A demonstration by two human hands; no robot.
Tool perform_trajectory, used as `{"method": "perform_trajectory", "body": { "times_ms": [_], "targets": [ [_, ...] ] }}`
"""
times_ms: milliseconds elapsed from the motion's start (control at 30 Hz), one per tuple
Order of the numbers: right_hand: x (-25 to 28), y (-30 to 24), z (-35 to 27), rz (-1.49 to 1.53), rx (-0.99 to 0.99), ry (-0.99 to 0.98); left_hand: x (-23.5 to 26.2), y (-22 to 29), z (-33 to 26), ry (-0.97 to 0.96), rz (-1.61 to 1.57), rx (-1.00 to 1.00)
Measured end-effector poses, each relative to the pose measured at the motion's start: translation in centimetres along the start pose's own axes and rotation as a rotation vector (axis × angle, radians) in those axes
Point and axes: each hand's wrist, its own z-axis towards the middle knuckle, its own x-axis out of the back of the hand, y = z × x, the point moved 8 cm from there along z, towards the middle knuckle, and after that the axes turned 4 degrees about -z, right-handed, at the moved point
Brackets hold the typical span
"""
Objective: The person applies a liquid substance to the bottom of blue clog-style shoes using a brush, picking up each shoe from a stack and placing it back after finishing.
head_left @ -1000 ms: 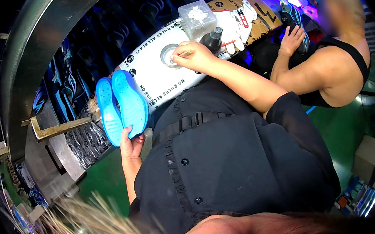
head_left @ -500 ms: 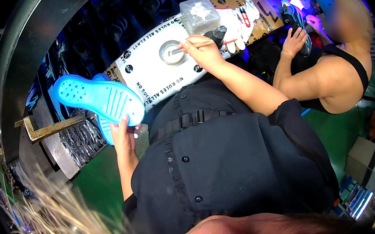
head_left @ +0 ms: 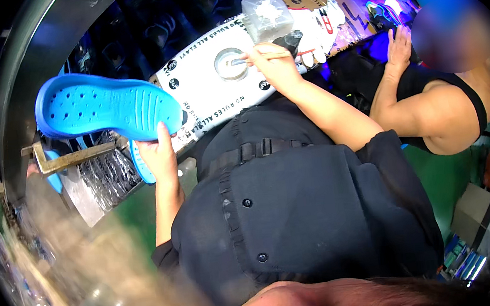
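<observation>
A blue shoe sole (head_left: 105,107), dotted with holes at one end and ribbed at the other, is gripped near its ribbed end by my left hand (head_left: 159,152), thumb on top. Part of a second blue sole (head_left: 141,163) shows behind that hand. My right hand (head_left: 277,67) pinches a thin-handled brush (head_left: 240,61). The brush tip is inside a small round dish (head_left: 232,79) with pale contents. Under the dish lies a white printed covering (head_left: 217,105) on the bench. Just beyond my right fingers sits a dark object (head_left: 291,39).
A translucent box (head_left: 269,27) stands behind the dish; white gloves (head_left: 307,44) and red-handled snips (head_left: 327,23) lie to its right on cardboard (head_left: 343,11). A co-worker's hand (head_left: 399,49) is near a shoe (head_left: 384,17). Left are a metal bracket (head_left: 77,159) and curved metal frame (head_left: 19,74).
The blue sole in my left hand has swung up and left, turning more level, with its holed face showing more broadly. The brush stays in the dish. The co-worker's hand has shifted.
</observation>
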Motion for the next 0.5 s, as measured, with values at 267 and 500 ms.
{"method": "perform_trajectory", "body": {
  "times_ms": [267, 500],
  "targets": [
    [-1.3, -5.7, -0.9, 0.296, -0.092, -0.116, -2.1, 3.1, 0.3, 0.015, -0.059, -0.11],
    [-4.4, -12.3, -2.4, -0.033, 0.485, -0.213, -2.8, 4.5, -0.5, -0.029, -0.107, -0.212]
  ]
}}
